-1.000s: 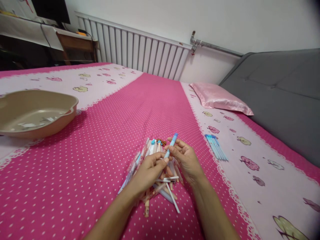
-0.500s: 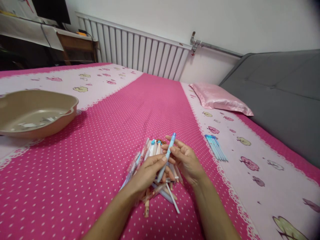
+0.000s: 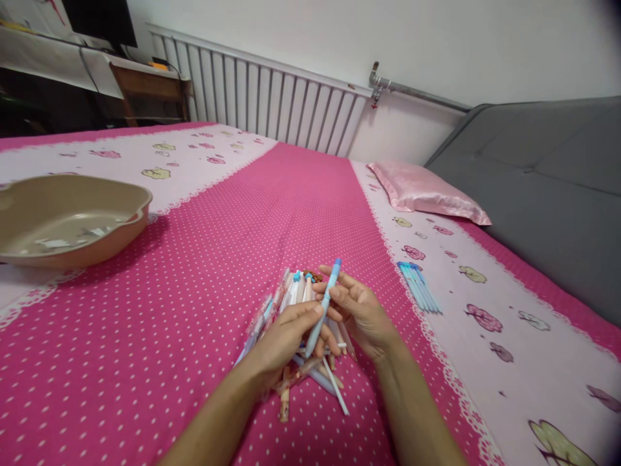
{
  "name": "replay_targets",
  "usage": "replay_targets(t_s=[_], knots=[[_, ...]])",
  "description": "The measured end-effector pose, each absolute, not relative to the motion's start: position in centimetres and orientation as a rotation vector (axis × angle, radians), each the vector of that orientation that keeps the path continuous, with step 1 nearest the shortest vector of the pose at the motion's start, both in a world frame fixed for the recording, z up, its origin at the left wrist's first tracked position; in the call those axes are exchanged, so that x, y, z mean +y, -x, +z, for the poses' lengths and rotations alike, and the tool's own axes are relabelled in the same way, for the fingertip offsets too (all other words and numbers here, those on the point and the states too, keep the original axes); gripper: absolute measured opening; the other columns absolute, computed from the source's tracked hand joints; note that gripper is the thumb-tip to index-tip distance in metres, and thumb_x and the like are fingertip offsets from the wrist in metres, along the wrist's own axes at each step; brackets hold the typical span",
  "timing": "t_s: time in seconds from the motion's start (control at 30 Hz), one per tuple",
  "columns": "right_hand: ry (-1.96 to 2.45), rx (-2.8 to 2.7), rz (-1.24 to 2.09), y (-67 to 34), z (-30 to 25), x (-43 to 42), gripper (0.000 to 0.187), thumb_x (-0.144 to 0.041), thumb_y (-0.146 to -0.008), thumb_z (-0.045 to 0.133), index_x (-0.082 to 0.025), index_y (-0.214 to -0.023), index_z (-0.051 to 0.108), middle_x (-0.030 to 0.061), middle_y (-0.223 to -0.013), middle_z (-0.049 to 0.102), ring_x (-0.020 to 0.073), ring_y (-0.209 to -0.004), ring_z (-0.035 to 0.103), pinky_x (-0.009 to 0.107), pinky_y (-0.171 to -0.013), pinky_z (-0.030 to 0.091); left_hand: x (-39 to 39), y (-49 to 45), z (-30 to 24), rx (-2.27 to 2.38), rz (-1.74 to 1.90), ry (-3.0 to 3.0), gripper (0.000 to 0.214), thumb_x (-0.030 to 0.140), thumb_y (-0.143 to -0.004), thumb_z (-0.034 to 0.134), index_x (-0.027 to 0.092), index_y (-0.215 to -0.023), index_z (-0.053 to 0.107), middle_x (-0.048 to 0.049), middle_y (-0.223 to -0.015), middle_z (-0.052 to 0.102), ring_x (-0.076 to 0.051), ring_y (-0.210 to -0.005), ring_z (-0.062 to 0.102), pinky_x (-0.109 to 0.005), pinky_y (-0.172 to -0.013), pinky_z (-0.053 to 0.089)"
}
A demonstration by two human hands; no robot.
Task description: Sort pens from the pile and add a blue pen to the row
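Observation:
A light blue pen with a darker blue end is held slanted between my two hands. My left hand pinches its lower middle between thumb and fingers. Higher up, the thumb and fingers of my right hand close on the same pen. Under and behind my hands lies a heap of pens, some in clear wrappers, partly hidden by my fingers. A thin white stick-like piece juts from the heap toward me. To the right, several blue pens lie side by side in a row.
A beige basin with small white scraps inside stands on the bed at left. A pink pillow lies by the grey headboard. Beyond the pink dotted bedspread are a radiator and a desk with a monitor.
The pen's lower end has tipped down very slightly in my hands. Both hands keep their hold, and everything else stays in place.

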State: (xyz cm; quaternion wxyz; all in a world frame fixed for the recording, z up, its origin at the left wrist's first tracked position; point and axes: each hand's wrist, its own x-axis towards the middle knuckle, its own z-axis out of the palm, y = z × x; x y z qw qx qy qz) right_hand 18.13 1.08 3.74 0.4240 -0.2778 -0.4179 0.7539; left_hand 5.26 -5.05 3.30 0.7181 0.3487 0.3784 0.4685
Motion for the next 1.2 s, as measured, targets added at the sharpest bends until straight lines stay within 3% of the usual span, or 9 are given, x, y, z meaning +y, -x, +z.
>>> replay_targets(t_s=[0.37, 0.63, 0.97, 1.2], knots=[[0.721, -1.091, 1.799, -17.92, 3.58, 1.05, 0.034, -0.027, -0.070, 0.075, -0.020, -0.102, 0.065, 0.0044, -0.092, 0.070, 0.0081, -0.059, 0.058, 0.020, -0.058, 0.050, -4.68, -5.03, 2.99, 0.951, 1.047, -0.864, 0.034, 0.044, -0.082, 0.054, 0.014, -0.097, 0.059, -0.0003, -0.056, 0.060, -0.009, -0.042, 0.048, -0.019, -0.042, 0.037], [0.779, -1.041, 1.716, -17.73, 3.27, 1.09, 0.026, -0.024, -0.059, 0.082, -0.017, -0.081, 0.069, -0.0015, -0.070, 0.065, 0.0075, -0.058, 0.056, 0.017, -0.055, 0.046, -4.63, -5.20, 3.17, 1.051, 1.070, -1.027, 0.027, 0.041, -0.081, 0.056, 0.015, -0.075, 0.055, 0.0004, -0.055, 0.058, -0.008, -0.046, 0.049, -0.019, -0.046, 0.037], [0.760, -1.054, 1.783, -17.95, 3.34, 1.23, 0.038, -0.023, -0.061, 0.081, -0.016, -0.095, 0.068, 0.0002, -0.071, 0.067, 0.0069, -0.050, 0.053, 0.018, -0.049, 0.045, -4.67, -5.03, 2.88, 1.024, 1.074, -0.970, 0.031, 0.041, -0.083, 0.054, 0.013, -0.090, 0.062, -0.0027, -0.057, 0.063, -0.009, -0.046, 0.050, -0.018, -0.043, 0.034], [0.726, -1.009, 1.864, -18.19, 3.97, 1.10, 0.045, -0.021, -0.065, 0.078, -0.018, -0.107, 0.063, 0.0037, -0.083, 0.071, 0.0080, -0.055, 0.057, 0.020, -0.054, 0.048, -5.04, -5.23, 2.99, 0.892, 1.076, -0.782, 0.033, 0.042, -0.083, 0.051, 0.013, -0.093, 0.063, -0.0013, -0.051, 0.060, -0.008, -0.037, 0.046, -0.017, -0.037, 0.033]])
